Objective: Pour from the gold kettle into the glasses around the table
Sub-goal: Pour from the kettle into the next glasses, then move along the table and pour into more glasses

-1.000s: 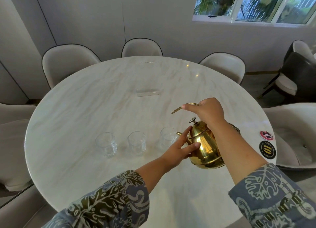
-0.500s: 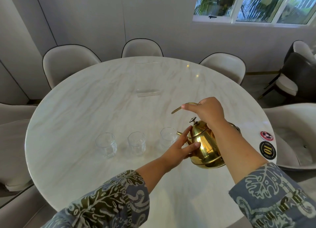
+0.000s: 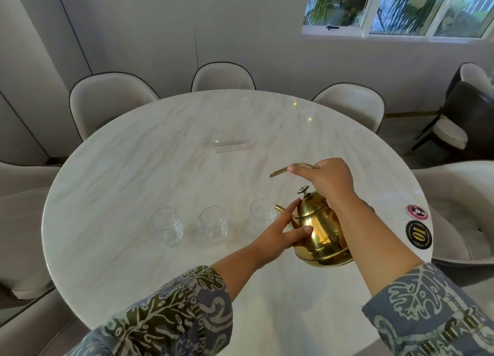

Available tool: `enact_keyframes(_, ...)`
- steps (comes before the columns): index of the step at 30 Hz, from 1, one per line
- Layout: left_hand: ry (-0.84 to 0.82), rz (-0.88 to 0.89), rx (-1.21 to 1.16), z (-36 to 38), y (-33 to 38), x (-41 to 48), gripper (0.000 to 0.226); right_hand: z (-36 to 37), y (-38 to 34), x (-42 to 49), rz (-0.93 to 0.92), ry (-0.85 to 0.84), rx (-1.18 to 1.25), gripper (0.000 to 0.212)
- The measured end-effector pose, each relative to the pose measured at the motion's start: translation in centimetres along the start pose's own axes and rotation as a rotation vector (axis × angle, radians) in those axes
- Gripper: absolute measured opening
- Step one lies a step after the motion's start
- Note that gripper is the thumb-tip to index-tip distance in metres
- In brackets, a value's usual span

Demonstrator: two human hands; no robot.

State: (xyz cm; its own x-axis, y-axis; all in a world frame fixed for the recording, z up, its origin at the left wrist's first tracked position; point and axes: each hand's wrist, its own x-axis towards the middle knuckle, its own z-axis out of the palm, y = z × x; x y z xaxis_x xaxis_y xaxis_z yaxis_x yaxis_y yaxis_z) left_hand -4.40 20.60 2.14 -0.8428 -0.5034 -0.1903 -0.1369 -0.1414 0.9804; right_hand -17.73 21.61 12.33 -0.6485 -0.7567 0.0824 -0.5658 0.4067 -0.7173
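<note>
A shiny gold kettle (image 3: 320,230) hangs just above the round marble table (image 3: 149,152), tipped to the left. My right hand (image 3: 330,180) is shut on its thin curved handle from above. My left hand (image 3: 278,232) lies against the kettle's left side with spread fingers, beside the spout. The spout points at the right glass (image 3: 261,214), close to its rim. The middle glass (image 3: 213,223) and the left glass (image 3: 166,226) stand in the same row to the left. All three glasses are clear; I cannot tell whether they hold liquid.
A clear acrylic stand (image 3: 232,145) lies near the table's middle. A red round sticker (image 3: 417,212) and a black round sticker (image 3: 418,234) sit at the right edge. Pale upholstered chairs (image 3: 107,99) ring the table.
</note>
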Motion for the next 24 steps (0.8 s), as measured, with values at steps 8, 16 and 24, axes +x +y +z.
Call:
enact_keyframes(8, 0.004, -0.04, 0.074, 0.0, -0.5, -0.1, 0.079, 0.1, 2.3, -1.7, 0.041, 0.09, 0.255, 0.061)
enact_keyframes(16, 0.008, -0.072, 0.315, 0.0, -0.8, -0.7, 0.072, 0.7, 5.2, -3.8, 0.118, 0.203, 0.467, 0.062)
enact_keyframes(24, 0.031, -0.014, 0.558, 1.2, -0.6, -1.9, 0.074, 0.4, 7.5, -6.3, 0.162, 0.243, 0.645, 0.058)
